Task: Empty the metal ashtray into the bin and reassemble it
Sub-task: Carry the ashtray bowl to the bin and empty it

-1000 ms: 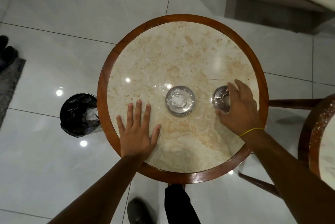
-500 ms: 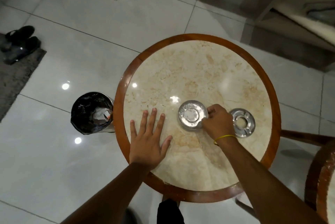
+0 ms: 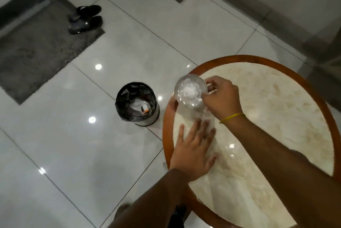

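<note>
My right hand (image 3: 220, 98) grips the rim of the metal ashtray bowl (image 3: 190, 92) and holds it lifted over the left edge of the round marble table (image 3: 276, 109). White ash and crumpled bits lie inside the bowl. The bowl hangs to the right of the bin (image 3: 137, 106), a round can lined with a black bag that stands on the floor. My left hand (image 3: 193, 151) rests flat on the table with fingers spread, just below the bowl. The ashtray's ring-shaped lid is out of view.
The table has a brown wooden rim (image 3: 167, 135). Glossy white floor tiles (image 3: 64, 135) surround the bin. A grey mat (image 3: 31, 48) with a pair of dark shoes (image 3: 85, 19) lies at the far left.
My right hand left the lid on the table, took the bowl by its rim and carried it left toward the bin. My head turned left, so the lid dropped out of view.
</note>
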A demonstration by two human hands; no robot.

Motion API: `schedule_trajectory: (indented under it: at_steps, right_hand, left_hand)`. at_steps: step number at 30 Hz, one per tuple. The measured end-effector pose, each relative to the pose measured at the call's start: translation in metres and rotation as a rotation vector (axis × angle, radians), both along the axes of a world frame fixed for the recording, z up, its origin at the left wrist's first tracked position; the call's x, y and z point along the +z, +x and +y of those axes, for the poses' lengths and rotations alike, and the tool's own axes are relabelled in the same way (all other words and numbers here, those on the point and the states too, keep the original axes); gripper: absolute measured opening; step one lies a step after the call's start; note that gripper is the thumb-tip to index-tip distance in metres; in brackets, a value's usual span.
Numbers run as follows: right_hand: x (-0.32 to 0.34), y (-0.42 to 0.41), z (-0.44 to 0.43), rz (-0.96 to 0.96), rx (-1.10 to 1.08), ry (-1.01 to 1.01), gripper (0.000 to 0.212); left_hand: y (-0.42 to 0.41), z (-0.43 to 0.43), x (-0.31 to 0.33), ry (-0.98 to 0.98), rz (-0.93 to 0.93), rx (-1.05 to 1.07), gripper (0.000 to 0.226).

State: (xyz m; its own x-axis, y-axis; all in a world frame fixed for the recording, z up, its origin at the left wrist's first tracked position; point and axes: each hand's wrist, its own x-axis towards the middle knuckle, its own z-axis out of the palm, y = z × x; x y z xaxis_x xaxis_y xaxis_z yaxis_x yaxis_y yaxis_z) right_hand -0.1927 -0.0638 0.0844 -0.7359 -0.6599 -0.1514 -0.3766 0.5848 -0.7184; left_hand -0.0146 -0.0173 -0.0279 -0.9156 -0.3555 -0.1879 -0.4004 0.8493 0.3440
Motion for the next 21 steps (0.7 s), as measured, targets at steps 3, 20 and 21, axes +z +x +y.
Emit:
schedule_trajectory:
  at_steps: [3, 20, 21]
  right_hand:
    - [-0.005, 0.022, -0.055, 0.073, 0.144, -0.025, 0.022]
    - [-0.082, 0.12, -0.143, 0.699, 0.917, 0.081, 0.031]
    - [-0.082, 0.12, -0.143, 0.712, 0.907, 0.082, 0.032]
  left_hand:
    - [0.0, -0.004, 0.003, 0.069, -0.008, -0.027, 0.075]
    - [0.007, -0.002, 0.005, -0.011, -0.004, 0.039, 0.076]
    - [0.007, -0.002, 0.005, -0.022, -0.008, 0.038, 0.076]
